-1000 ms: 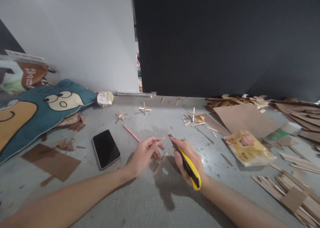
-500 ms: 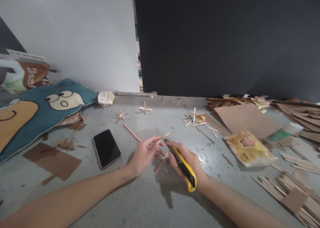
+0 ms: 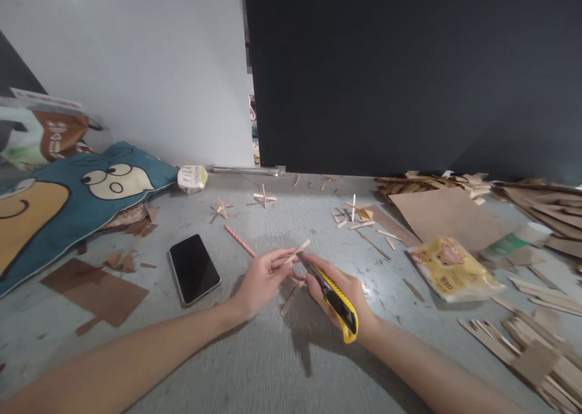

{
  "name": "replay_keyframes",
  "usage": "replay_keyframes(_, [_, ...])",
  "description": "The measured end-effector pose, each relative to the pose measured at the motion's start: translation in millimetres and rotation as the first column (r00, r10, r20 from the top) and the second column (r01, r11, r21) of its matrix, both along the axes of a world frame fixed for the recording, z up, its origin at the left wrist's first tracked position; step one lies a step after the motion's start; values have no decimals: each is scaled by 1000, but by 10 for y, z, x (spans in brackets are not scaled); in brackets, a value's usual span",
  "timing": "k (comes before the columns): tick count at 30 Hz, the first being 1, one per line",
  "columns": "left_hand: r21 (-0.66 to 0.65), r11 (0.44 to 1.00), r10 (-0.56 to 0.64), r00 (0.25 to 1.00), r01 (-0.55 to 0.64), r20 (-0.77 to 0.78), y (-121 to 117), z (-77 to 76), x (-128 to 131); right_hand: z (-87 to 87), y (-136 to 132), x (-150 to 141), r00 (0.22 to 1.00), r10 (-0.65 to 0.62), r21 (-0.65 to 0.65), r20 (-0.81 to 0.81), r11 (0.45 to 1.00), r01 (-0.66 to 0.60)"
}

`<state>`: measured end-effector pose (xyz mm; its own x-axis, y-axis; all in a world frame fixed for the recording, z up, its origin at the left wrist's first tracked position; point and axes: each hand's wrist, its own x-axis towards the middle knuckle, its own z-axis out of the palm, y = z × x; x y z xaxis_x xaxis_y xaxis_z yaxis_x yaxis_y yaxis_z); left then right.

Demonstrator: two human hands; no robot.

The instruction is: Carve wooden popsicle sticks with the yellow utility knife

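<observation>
Pinched in the fingers of my left hand (image 3: 268,280) is a short wooden craft stick (image 3: 301,248), its free end pointing up and right. My right hand (image 3: 342,293) is wrapped round a yellow and black utility knife (image 3: 337,299). The front end of the knife meets or nearly meets the stick; whether they touch I cannot tell. Another wooden stick (image 3: 291,300) lies on the table just below my hands. A pink patterned straw (image 3: 240,241) runs up and left from behind my left hand.
A phone (image 3: 194,270) lies left of my hands, near cut brown cardboard (image 3: 97,293) and a teal cushion (image 3: 113,183). Small stick crosses (image 3: 264,196) stand farther back. To the right are a yellow tissue pack (image 3: 454,271) and bundled wooden sticks (image 3: 536,362).
The utility knife has tilted slightly, its rear end rising a little. The stick's tip has shifted marginally, while both hands stay in nearly the same place.
</observation>
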<state>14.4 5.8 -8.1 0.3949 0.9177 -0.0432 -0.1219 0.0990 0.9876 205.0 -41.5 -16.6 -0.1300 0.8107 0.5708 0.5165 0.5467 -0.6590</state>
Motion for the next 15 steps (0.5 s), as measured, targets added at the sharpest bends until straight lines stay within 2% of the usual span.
replay_keyframes(5, [-7,1000,-22,1000,22,20,6,-36,-4,20,9,24,999,-1,-58,-40,998,-2])
replay_keyframes(10, [5,999,-49,998,49,-37,2,-35,-4,36,34,61,992,54,-166,-110,984,-71])
replay_keyframes(15, [2,997,-77,995,77,-69,-14,-15,-2,37,48,70,988,70,-177,-138,980,-94])
